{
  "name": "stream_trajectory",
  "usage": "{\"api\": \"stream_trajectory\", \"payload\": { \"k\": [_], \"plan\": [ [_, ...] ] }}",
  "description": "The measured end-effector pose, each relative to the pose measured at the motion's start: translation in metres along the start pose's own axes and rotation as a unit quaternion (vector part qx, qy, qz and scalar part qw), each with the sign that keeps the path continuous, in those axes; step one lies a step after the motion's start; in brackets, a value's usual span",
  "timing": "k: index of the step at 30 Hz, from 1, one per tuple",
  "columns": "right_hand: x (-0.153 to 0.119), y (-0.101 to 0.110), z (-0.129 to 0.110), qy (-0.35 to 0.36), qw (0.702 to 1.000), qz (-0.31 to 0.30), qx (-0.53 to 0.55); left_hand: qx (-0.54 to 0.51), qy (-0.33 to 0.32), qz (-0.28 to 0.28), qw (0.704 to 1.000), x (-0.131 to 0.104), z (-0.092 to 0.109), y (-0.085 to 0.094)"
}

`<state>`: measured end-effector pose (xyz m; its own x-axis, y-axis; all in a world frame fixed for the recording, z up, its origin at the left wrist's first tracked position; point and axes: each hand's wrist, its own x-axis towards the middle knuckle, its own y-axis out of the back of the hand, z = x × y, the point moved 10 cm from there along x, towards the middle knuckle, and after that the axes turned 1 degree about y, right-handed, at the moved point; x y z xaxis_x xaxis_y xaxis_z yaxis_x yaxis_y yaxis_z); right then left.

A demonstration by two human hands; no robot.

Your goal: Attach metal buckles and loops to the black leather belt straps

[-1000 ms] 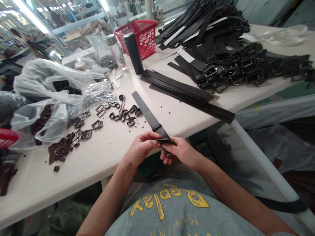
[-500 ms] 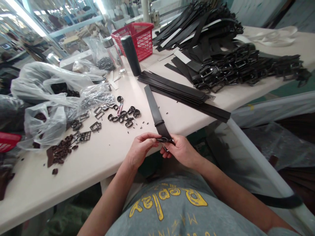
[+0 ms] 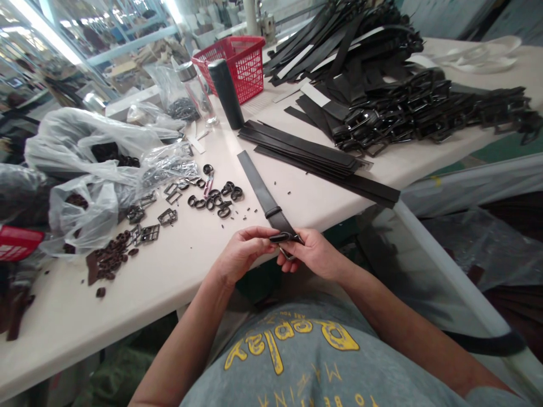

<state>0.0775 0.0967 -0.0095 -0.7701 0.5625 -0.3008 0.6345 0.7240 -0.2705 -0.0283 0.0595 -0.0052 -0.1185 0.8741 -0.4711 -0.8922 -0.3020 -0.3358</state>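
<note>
The left hand [image 3: 246,251] pinches the near end of the belt [image 3: 259,187]; the right hand [image 3: 319,252] grips it by the buckle [image 3: 289,256]. It lies partly on the table [image 3: 199,249], right of the loose loops [image 3: 218,200].

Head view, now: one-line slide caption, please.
Left hand and right hand hold one end of a dark strap at the edge of a pale table, black loops nearby.

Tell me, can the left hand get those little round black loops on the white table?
Probably yes: the left hand is close to the little round black loops, with just tiny dark bits between, but it's busy gripping the flat black strap.
</note>
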Motion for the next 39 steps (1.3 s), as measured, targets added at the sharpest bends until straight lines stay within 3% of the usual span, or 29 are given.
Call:
{"api": "stream_trajectory", "payload": {
  "k": [9,14,21,26,33,39],
  "plan": [
    [0.002,0.003,-0.006,0.012,1.0,0.008,-0.016,0.102,-0.168,-0.018,0.98,-0.014,0.018,-0.022],
    [0.004,-0.002,-0.004,0.02,0.999,0.008,-0.027,0.176,-0.222,0.02,0.959,-0.014,0.026,-0.02],
    [-0.003,-0.008,-0.01,0.044,0.999,-0.028,-0.014,0.235,-0.224,-0.02,0.945,-0.019,0.03,-0.024],
    [-0.003,-0.008,-0.012,0.058,0.998,-0.018,-0.029,0.225,-0.207,-0.032,0.952,-0.018,0.028,-0.022],
    [-0.003,-0.002,-0.012,0.091,0.994,0.035,-0.047,0.415,-0.241,-0.021,0.877,-0.02,0.039,-0.032],
    [-0.009,0.007,-0.027,0.168,0.979,0.078,-0.08,0.235,-0.216,0.055,0.946,-0.011,0.03,-0.012]
  ]
}}
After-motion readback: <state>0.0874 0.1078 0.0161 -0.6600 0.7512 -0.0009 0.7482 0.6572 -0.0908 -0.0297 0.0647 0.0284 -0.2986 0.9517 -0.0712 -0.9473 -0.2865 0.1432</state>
